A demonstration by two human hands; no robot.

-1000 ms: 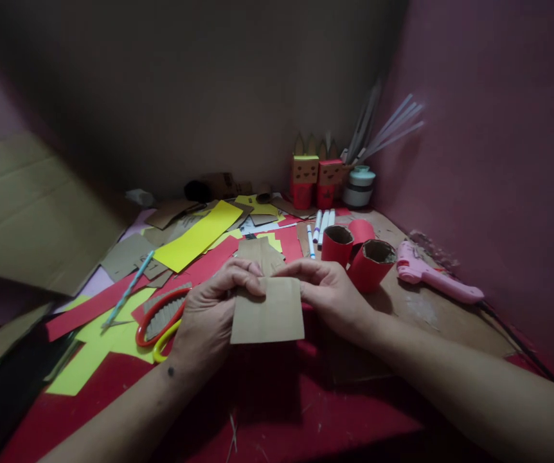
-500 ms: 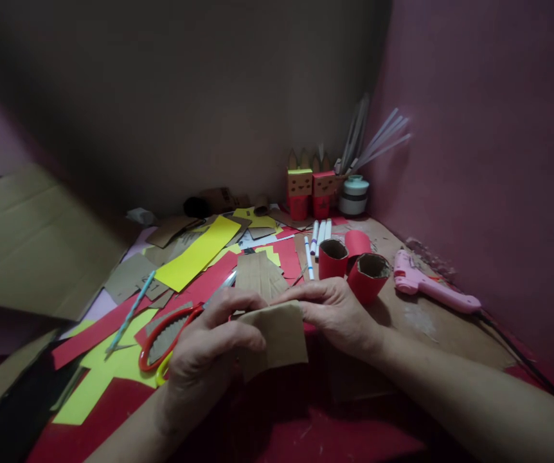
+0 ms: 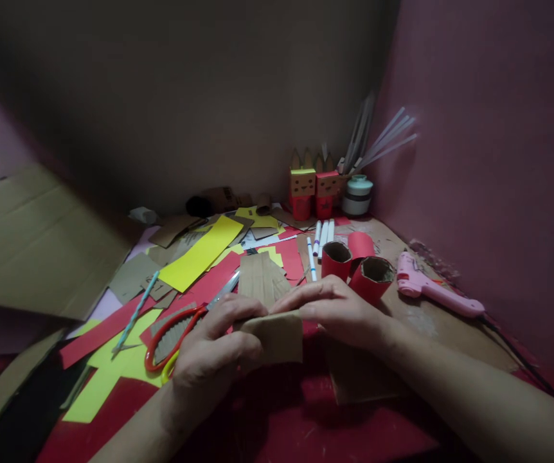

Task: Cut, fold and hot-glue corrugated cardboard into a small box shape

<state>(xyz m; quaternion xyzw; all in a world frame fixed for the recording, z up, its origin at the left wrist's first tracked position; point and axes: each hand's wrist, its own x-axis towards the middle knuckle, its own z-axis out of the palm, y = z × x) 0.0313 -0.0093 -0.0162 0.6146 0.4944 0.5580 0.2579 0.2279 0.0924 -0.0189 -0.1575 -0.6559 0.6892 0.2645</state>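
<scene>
Between my hands is a piece of brown cardboard (image 3: 279, 339), bent along its top edge. My left hand (image 3: 222, 337) pinches its left side, thumb in front and fingers behind. My right hand (image 3: 337, 308) is closed on the top right corner, its fingers laid along the upper edge. Just beyond lies another flat cardboard piece (image 3: 260, 273). Scissors with red handles (image 3: 173, 334) rest beside my left hand, their blades pointing away. Red-covered cardboard tubes (image 3: 337, 258) stand past my right hand.
A pink glue gun (image 3: 434, 289) lies on the right, its cord running to the edge. Markers (image 3: 324, 235), a turquoise pencil (image 3: 136, 312) and yellow paper (image 3: 200, 254) are scattered about. Two box-headed figures (image 3: 303, 193) and a lidded jar (image 3: 357, 195) stand at the back. A large cardboard sheet (image 3: 40, 238) leans left.
The held cardboard has tilted, so less of its front face shows. My right fingers have flattened along its top edge. The whole view has shifted slightly.
</scene>
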